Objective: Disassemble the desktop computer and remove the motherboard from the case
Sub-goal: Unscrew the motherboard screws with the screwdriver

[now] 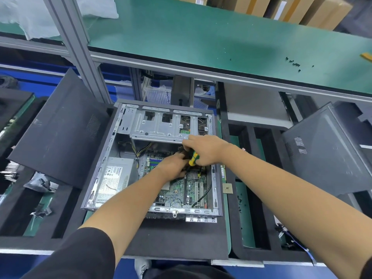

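— Head camera first: where is the motherboard [182, 190]?
— It lies flat in the open computer case [104, 158], in the right half of the floor, green with white slots toward the near edge. A black cable [203, 195] curves over its near right corner.
— And the hands?
— Both are inside the case, over the far part of the board. The right hand [205, 150] has its fingers curled round a screwdriver with a yellow and green handle [193, 158]; the handle sticks out below the palm, tilted toward the left hand. The left hand [173, 166] reaches in beside it with fingers bent down onto something dark between the two hands. Whether it actually grips that, I cannot tell.
— What else is in the case?
— A silver power supply [113, 178] fills the near left corner, with yellow and black wires running from it toward the board. A metal drive cage [161, 125] spans the far end.
— Around it?
— The case sits on a dark foam mat [171, 238] on the tabletop. A black side panel [58, 129] leans at the left, a grey one [326, 150] at the right. A small square chip [227, 188] lies just right of the case. Small black screws [293, 64] are scattered on the green shelf [201, 41] above.
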Demonstrator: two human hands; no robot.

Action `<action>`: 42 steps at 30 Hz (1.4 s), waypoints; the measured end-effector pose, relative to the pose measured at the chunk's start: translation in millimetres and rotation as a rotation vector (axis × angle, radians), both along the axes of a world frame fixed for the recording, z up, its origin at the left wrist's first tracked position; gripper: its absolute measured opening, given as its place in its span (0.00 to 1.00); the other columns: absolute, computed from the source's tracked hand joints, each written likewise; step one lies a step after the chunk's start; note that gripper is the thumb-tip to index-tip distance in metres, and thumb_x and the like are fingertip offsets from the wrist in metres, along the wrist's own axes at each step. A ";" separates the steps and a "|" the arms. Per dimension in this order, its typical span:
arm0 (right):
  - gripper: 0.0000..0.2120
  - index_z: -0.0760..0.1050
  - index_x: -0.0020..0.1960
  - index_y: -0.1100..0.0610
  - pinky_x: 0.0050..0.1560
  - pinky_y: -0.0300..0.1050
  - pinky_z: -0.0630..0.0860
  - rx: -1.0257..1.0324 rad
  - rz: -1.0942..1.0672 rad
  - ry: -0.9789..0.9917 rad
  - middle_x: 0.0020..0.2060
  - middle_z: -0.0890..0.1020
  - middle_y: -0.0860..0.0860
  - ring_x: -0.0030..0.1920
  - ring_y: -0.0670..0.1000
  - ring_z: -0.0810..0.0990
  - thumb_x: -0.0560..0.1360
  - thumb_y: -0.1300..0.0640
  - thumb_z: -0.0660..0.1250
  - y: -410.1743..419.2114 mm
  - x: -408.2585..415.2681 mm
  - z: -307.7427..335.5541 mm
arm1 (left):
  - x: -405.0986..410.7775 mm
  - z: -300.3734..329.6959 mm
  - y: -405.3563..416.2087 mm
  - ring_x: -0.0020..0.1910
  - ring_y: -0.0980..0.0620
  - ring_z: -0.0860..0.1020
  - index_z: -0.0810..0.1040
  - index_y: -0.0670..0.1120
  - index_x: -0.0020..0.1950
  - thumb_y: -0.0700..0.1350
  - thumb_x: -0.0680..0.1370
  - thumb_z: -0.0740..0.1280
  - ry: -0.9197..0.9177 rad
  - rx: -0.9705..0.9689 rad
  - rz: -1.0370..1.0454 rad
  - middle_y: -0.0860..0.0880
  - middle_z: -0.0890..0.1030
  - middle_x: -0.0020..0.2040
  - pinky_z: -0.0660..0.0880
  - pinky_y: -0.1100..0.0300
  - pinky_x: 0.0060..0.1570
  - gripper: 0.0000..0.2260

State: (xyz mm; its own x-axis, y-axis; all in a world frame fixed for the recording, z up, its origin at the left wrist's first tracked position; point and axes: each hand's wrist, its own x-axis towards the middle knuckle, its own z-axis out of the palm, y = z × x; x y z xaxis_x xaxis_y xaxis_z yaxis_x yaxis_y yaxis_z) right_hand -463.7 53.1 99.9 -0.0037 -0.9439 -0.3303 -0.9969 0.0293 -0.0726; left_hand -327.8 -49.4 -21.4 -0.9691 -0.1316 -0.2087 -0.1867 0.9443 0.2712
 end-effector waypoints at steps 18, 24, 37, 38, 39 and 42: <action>0.14 0.71 0.43 0.49 0.37 0.49 0.71 -0.053 -0.104 -0.116 0.47 0.70 0.49 0.44 0.54 0.74 0.68 0.65 0.72 5.0 0.6 -7.3 | 6.6 -1.7 -8.3 0.64 0.44 0.71 0.73 0.53 0.72 0.54 0.75 0.71 -0.033 0.111 0.030 0.46 0.72 0.68 0.75 0.48 0.58 0.25; 0.15 0.69 0.43 0.50 0.43 0.49 0.66 -0.038 0.175 0.039 0.47 0.68 0.49 0.47 0.52 0.67 0.68 0.67 0.69 -5.3 6.7 0.1 | 11.6 -1.8 -11.2 0.60 0.45 0.73 0.76 0.50 0.66 0.53 0.75 0.68 0.023 0.247 0.049 0.47 0.73 0.65 0.74 0.52 0.54 0.20; 0.24 0.72 0.64 0.50 0.47 0.48 0.67 -0.015 0.355 0.194 0.54 0.72 0.52 0.48 0.52 0.65 0.70 0.58 0.73 -24.7 5.5 2.8 | 6.4 -4.6 -10.4 0.53 0.46 0.81 0.83 0.50 0.58 0.53 0.78 0.71 0.176 0.322 0.274 0.50 0.85 0.54 0.77 0.54 0.49 0.11; 0.22 0.73 0.62 0.50 0.48 0.48 0.69 -0.009 0.325 0.170 0.55 0.71 0.52 0.49 0.52 0.67 0.70 0.55 0.74 -25.2 6.1 3.5 | 7.5 -4.6 -11.1 0.52 0.46 0.81 0.83 0.52 0.59 0.56 0.78 0.70 0.171 0.277 0.261 0.49 0.85 0.53 0.77 0.53 0.47 0.12; 0.18 0.74 0.58 0.50 0.48 0.49 0.71 -0.002 0.285 0.139 0.54 0.71 0.51 0.50 0.53 0.69 0.70 0.51 0.73 -25.4 7.0 4.9 | 8.2 -4.7 -11.6 0.51 0.45 0.81 0.82 0.53 0.59 0.58 0.79 0.69 0.176 0.234 0.247 0.49 0.85 0.53 0.77 0.54 0.45 0.14; 0.09 0.73 0.49 0.48 0.40 0.48 0.70 -0.001 0.146 0.063 0.48 0.71 0.47 0.50 0.52 0.74 0.74 0.45 0.68 -26.4 8.4 5.4 | 6.9 -5.3 -9.9 0.47 0.44 0.81 0.82 0.49 0.54 0.62 0.77 0.68 0.212 0.154 0.239 0.46 0.84 0.46 0.68 0.56 0.37 0.17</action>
State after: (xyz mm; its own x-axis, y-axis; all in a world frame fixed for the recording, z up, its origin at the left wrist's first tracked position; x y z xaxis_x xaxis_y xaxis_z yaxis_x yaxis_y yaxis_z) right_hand -455.3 26.6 105.3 0.1124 -0.9362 -0.3330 -0.9932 -0.1158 -0.0097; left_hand -321.0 -59.4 -26.7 -0.9385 -0.3428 -0.0409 -0.3218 0.8257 0.4633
